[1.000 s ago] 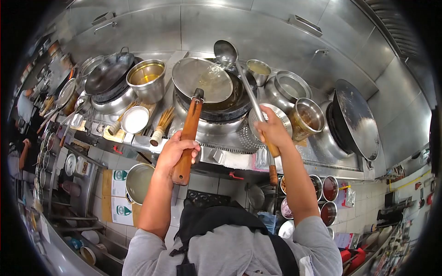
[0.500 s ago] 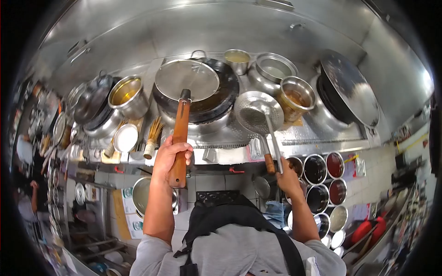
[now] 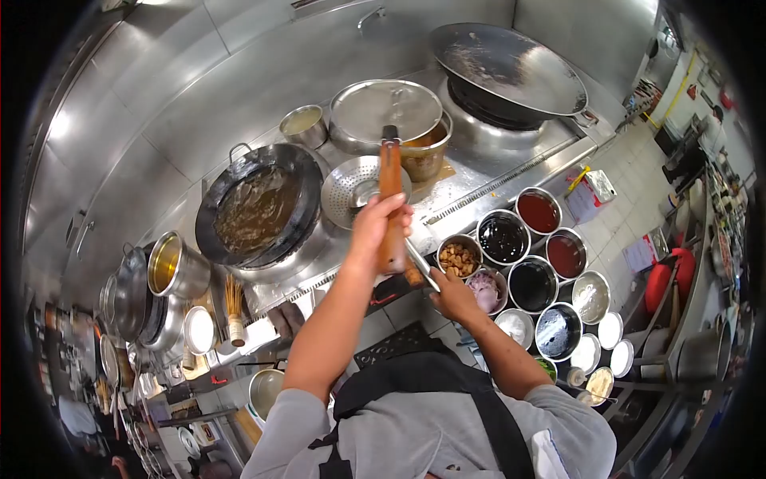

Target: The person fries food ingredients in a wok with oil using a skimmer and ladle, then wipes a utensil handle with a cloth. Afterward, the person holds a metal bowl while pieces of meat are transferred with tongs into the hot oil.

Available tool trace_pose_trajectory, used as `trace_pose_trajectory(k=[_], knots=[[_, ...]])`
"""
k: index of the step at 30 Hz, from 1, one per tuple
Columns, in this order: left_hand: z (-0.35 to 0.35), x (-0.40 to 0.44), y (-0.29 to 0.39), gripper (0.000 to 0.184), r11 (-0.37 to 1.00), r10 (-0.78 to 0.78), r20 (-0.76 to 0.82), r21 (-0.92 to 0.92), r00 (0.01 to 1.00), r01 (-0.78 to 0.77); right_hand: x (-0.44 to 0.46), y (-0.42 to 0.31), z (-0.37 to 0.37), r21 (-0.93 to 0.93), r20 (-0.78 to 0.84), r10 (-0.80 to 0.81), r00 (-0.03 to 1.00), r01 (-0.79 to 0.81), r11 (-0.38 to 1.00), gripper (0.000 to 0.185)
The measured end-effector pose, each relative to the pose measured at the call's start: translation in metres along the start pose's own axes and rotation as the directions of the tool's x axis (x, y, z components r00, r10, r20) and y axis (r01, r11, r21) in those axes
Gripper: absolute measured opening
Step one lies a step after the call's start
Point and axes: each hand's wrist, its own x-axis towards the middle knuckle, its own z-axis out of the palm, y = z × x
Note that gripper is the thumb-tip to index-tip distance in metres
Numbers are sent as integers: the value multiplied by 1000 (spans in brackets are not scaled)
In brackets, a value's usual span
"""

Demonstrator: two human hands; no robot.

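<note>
Gripping a strainer by its handle in left hand, aimed toward worktop's back edge; clasping a ladle in right hand, nearer sauce pots.

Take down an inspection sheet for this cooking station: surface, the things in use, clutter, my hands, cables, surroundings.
Surface: steel counter, shiny; whether wet or greasy, cannot tell.
Things in use: mesh strainer raised in front of a metal pot; wok holding brown liquid.
Clutter: scoop with holes on the counter, bamboo brush near its front edge; tubs of sauce grouped below.
Hands: left hand grips the strainer's wooden handle; right hand holds a metal handle.
Cables: nothing seen.
Surroundings: tiled floor; another person far right.
</note>
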Motion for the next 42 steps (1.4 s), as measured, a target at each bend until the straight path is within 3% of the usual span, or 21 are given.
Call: trace_pose_trajectory(k=[3, 5, 8, 15, 17, 18, 19, 21, 25, 27, 28, 29, 31, 33, 34, 35, 36, 38, 40, 41, 42], knots=[[19, 53, -44, 28, 994, -112, -36, 6, 993, 112, -8, 1, 2, 6, -87, -35, 996, 36, 999, 58], [30, 61, -58, 35, 986, -92, -31, 140, 995, 95, -14, 1, 0, 48, -113, -68, 991, 74, 996, 53], [32, 69, -77, 46, 948, -317, -7, -43, 948, 316, -26, 11, 3, 60, -153, -63, 986, 73, 996, 52], [8, 29, -98, 29, 982, -156, -179, 77, 971, 172, -45, 23, -7, 153, -422, -110, 900, 190, 970, 31], [-1, 6, -102, 19, 976, 1, -223, 213, 975, 48, -46, 25, -9, 662, -316, 217, 924, 51, 748, 28], [-4, -7, -104, 19, 976, -4, -230, 212, 973, 54, -43, 28, -14, 858, -136, 281, 950, -29, 513, 30], [-3, -22, -100, 20, 973, -56, -204, 206, 977, 99, -40, 26, -25, 859, -129, 280, 951, -34, 511, 30], [1, -46, -95, 23, 969, -109, -186, 198, 976, 146, -34, 20, -47, 969, 190, 297, 936, -227, 93, 37], [1, -77, -100, 35, 930, -251, -218, 218, 943, 297, -23, 14, -55, 949, 298, 287, 910, -316, 16, 32], [-3, -90, -106, 32, 908, -202, -139, 344, 970, 238, -30, 15, -44, 949, 296, 267, 917, -315, 31, 28], [-17, -93, -109, 31, 871, -253, -12, 433, 967, 233, -36, 16, -38, 934, 274, 212, 938, -312, 175, 26], [-23, -99, -113, 31, 872, -255, -18, 427, 967, 238, -44, 14, -36, 902, 260, 152, 954, -296, 314, 23], [-33, -112, -120, 32, 841, -309, 89, 491, 947, 228, -67, 10, -26, 872, 254, 165, 953, -299, 387, 19], [-49, -120, -133, 37, 768, -414, 76, 563, 907, 304, -91, 18, -2, 835, 223, 18, 975, -201, 513, 22], [-54, -123, -139, 40, 700, -493, 54, 617, 868, 359, -101, 22, 9, 838, 219, 26, 975, -201, 507, 22], [-60, -125, -148, 43, 623, -567, 29, 669, 823, 406, -111, 28, 20, 731, 254, 96, 962, -256, 633, 26], [-72, -124, -164, 50, 584, -582, 48, 719, 812, 376, -123, 36, 34, 601, 279, 173, 945, -312, 736, 31], [-68, -119, -168, 54, 541, -579, 101, 790, 809, 288, -145, 76, 91, 478, 339, 384, 859, -509, 716, 37], [-64, -113, -172, 58, 501, -572, 156, 844, 805, 193, -154, 97, 97, 410, 743, 532, 405, -905, 115, 51], [-65, -107, -176, 61, 443, -604, 204, 890, 771, 111, -158, 108, 110, 412, 740, 538, 405, -904, 114, 51], [-66, -101, -181, 65, 385, -637, 245, 923, 731, 26, -165, 115, 125, 453, 701, 653, 287, -886, -97, 59]])
